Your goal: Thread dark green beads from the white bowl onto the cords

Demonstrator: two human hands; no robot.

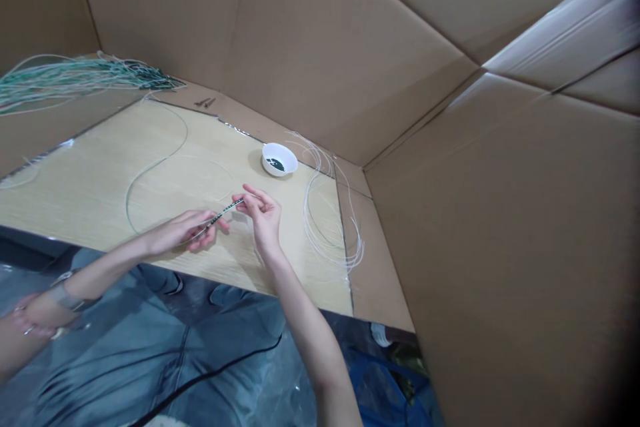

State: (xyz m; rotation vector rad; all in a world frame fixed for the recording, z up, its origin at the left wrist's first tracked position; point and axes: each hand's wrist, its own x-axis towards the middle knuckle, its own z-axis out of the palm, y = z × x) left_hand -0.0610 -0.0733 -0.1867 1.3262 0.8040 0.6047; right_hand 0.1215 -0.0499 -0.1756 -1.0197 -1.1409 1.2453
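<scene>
A thin pale string with dark green beads [229,207] on it stretches between my two hands, above the tabletop. My left hand [196,229] is closed around the string on the left, with beads showing at its fingertips. At the other end, my right hand [263,212] pinches the beaded string between thumb and index finger, its other fingers raised. The rest of the string [128,195] trails left from my left hand and curves across the table. Just beyond my right hand stands a white bowl [270,170] with small dark green and white pieces in it.
A coil of white string [311,227] lies at the table's right side. At the far left is a bundle of green and white strings [75,83]. Small dark objects [204,103] rest near the back edge. Cardboard walls [300,47] enclose the light wooden tabletop [100,167].
</scene>
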